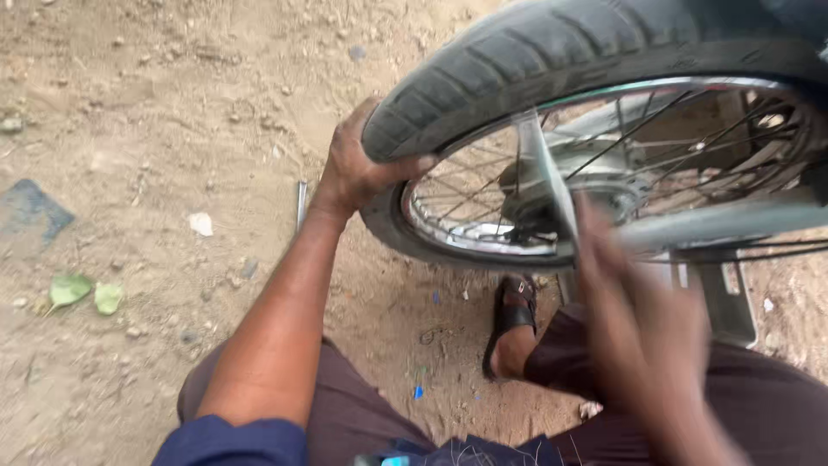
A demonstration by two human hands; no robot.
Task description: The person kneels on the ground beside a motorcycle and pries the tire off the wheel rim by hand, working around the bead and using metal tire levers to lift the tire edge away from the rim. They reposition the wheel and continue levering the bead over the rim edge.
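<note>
A motorcycle wheel with a black tyre [552, 52], chrome rim [466, 233] and thin spokes fills the upper right. My left hand [358, 164] grips the tyre at its left edge, thumb across the tread. My right hand [638, 311] is blurred in front of the rim's lower part, holding a flat metal tyre lever [545, 177] whose tip reaches up toward the rim. The hub [552, 203] sits behind the lever.
Sandy, stony ground all around. A thin metal rod [301, 204] lies on the dirt left of my wrist. Green leaves [84, 293] and a blue scrap [30, 211] lie at the left. My sandalled foot [513, 324] rests under the wheel.
</note>
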